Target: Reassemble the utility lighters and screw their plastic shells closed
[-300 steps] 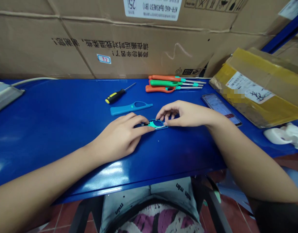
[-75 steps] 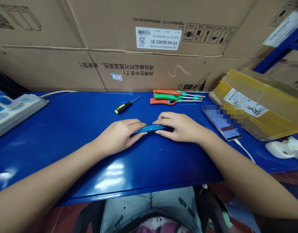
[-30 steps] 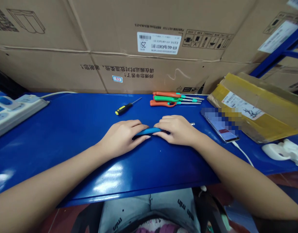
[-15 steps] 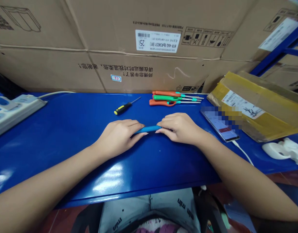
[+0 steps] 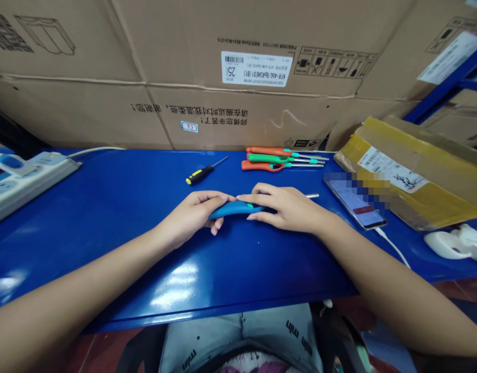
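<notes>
A blue long-nosed lighter (image 5: 234,209) lies crosswise between my two hands, just above the blue tabletop. My left hand (image 5: 197,215) grips the handle's left end, thumb on top and fingers curled beneath. Around the right part of the handle, near a small green button, are the fingers of my right hand (image 5: 285,207). The lighter's metal tip (image 5: 313,196) pokes out past my right hand; the stem between is hidden. Beyond my hands lie a black and yellow screwdriver (image 5: 201,173) and several orange and green long-nosed lighters (image 5: 267,158).
A white power strip (image 5: 32,178) sits at the left. To the right are a phone (image 5: 355,199) on a white cable, a yellow-taped carton (image 5: 409,171) and a white object (image 5: 448,243). A large cardboard box (image 5: 184,109) stands along the table's back edge.
My left hand has shifted its hold, baring more of the handle's left end. The lighter has turned so its green button shows, and its metal tip now appears past my right hand.
</notes>
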{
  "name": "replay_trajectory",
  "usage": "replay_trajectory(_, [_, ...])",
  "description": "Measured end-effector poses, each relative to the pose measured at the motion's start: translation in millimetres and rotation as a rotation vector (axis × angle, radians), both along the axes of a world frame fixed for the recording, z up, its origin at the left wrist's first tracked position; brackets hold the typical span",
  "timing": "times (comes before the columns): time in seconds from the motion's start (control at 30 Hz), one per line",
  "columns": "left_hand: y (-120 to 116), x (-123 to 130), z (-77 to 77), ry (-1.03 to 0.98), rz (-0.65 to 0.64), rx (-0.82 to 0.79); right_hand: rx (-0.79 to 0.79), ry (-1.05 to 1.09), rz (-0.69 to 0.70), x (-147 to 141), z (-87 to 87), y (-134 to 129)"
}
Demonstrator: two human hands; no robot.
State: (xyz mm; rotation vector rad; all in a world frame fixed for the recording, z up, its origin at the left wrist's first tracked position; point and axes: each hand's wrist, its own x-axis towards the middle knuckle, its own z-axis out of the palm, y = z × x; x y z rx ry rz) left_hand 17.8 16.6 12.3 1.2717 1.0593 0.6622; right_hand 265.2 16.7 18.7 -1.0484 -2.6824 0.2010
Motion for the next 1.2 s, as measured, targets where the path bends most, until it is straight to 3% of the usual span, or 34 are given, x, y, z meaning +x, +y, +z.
replay_trajectory(0.1, [1, 0, -1.0, 0.005, 0.02, 0.105, 0.005, 0.005, -0.027, 3, -1.6, 2])
replay_trajectory(0.3, [4, -8, -9.6, 0.163, -0.066, 0.684, 0.037, 0.062, -0.043, 6, 2.0, 2])
replay_trajectory(0.43, [4, -11, -13.6, 0.209, -0.18, 0.91, -0.022, 0.13, 0.025, 2, -0.7, 1])
replay_trajectory(0.57, [5, -13, -13.7, 0.236, -0.216, 0.988, -0.052, 0.198, 0.059, 1, -1.4, 0])
replay_trajectory(0.77, [6, -13, -16.1, 0.305, -0.254, 1.129, -0.026, 0.139, 0.032, -2, -2.3, -1])
replay_trajectory(0.93, [6, -14, -13.5, 0.416, -0.329, 1.229, -0.159, 0.113, 0.04, -6, -3.0, -2])
replay_trajectory(1.2, [12, -20, -9.3, 0.407, -0.303, 1.359, -0.173, 0.113, 0.007, 8, 3.3, 5])
